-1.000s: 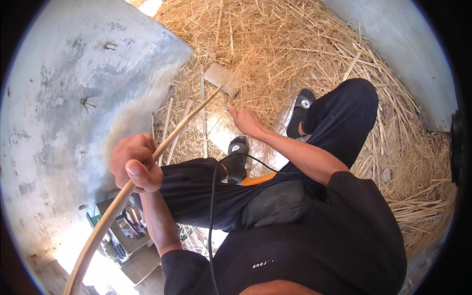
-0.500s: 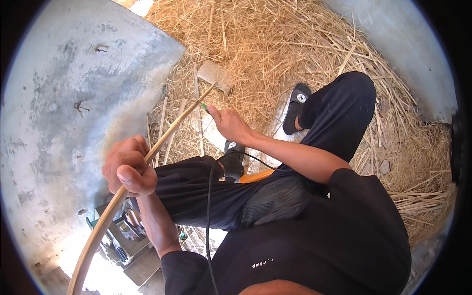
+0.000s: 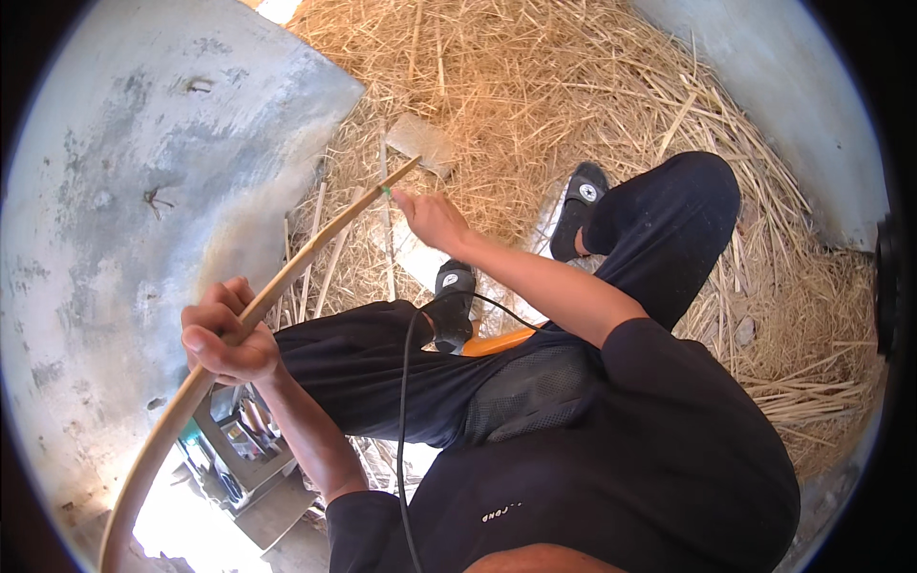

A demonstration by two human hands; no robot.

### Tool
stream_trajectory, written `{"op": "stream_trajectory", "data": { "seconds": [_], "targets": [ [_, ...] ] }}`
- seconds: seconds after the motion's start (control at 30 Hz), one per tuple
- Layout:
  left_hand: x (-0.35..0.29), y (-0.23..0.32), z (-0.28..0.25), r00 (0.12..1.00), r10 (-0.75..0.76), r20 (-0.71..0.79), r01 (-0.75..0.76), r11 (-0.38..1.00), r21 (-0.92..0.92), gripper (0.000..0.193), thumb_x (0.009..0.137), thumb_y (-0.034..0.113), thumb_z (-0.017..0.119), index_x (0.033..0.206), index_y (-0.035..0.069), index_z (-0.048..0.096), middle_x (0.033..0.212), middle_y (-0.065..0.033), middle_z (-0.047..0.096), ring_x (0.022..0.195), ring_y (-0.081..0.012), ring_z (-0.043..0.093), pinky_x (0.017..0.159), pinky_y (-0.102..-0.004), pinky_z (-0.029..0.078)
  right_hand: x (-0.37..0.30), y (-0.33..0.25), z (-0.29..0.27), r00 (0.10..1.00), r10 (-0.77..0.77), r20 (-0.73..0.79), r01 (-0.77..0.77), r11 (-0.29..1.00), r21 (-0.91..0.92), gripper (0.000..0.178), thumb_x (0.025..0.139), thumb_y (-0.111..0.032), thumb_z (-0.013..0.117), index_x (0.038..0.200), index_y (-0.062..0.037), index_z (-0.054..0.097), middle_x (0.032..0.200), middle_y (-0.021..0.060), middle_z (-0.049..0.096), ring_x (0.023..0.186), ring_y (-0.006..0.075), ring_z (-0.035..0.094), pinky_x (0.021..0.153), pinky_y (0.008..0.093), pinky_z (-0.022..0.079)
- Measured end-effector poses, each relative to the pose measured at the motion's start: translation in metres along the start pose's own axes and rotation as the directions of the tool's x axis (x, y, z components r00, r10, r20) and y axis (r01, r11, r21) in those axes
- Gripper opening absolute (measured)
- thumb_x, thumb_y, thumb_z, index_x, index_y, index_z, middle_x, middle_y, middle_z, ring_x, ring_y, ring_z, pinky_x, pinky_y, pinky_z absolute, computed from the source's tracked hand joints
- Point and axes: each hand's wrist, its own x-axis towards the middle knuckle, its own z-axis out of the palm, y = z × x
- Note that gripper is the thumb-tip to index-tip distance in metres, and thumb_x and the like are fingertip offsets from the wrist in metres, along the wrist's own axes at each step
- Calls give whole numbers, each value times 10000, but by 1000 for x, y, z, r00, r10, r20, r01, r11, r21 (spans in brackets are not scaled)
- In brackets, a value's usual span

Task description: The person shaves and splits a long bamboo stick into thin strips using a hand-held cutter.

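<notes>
Two hands on one long bent cane

Left hand (image 3: 224,336) is curled in a fist around the cane (image 3: 287,277), thumb on top, gripping it low on the left of the picture. Cane is thin, tan, bowed; it runs from the lower left edge up past the fist to a tip near the flat grey stone (image 3: 422,143). Right hand (image 3: 430,218) is out ahead with the arm stretched, fingertips pinched together at a small green bit (image 3: 386,192) right on the cane near its upper end (too small to tell what it is, or whether the fingers grip the cane itself).

Straw (image 3: 535,86) covers the ground ahead and to the right. Grey wall (image 3: 143,162) fills the left side, just beside the cane. Person sits with dark trousers, black slippers (image 3: 580,202) on both feet. Black cord (image 3: 406,401) hangs down across the lap. Orange object (image 3: 497,341) peeks out between the legs, mostly hidden. Grey box of small tools (image 3: 239,439) sits below the left forearm.
</notes>
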Motion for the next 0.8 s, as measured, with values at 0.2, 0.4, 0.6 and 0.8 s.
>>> {"op": "stream_trajectory", "data": {
  "seconds": [0.2,0.4,0.6,0.8],
  "targets": [
    [-2,1,-8,994,-66,-83,72,995,71,465,979,362,377,608,107,262,522,21,182,421,-81,144,388,-272,161,38,22,10,988,29,152,2,979,-203,669,976,-490,271,794,20,665,842,250,645,759,419,637,667,499,513],
    [-24,17,-8,994,-69,85,65,996,54,466,988,394,357,645,79,338,556,8,256,450,-94,250,390,-266,230,52,108,13,895,445,-2,-442,890,-114,660,930,-544,323,1027,18,654,1025,274,628,981,396,600,868,493,446],
    [-11,19,-27,954,-298,-18,271,838,474,574,984,499,300,671,35,422,595,-22,326,446,-94,343,412,-223,276,44,99,10,950,312,15,-307,943,-127,681,959,-522,273,950,44,651,843,287,641,820,400,628,782,497,458],
    [-26,36,-15,940,-341,-21,298,786,541,606,962,476,402,645,-7,586,619,-102,470,450,-102,420,415,-239,307,-8,-9,-22,962,-184,203,180,983,39,529,1006,-342,323,741,12,616,473,176,487,389,299,481,463,438,398]
  ]
}}
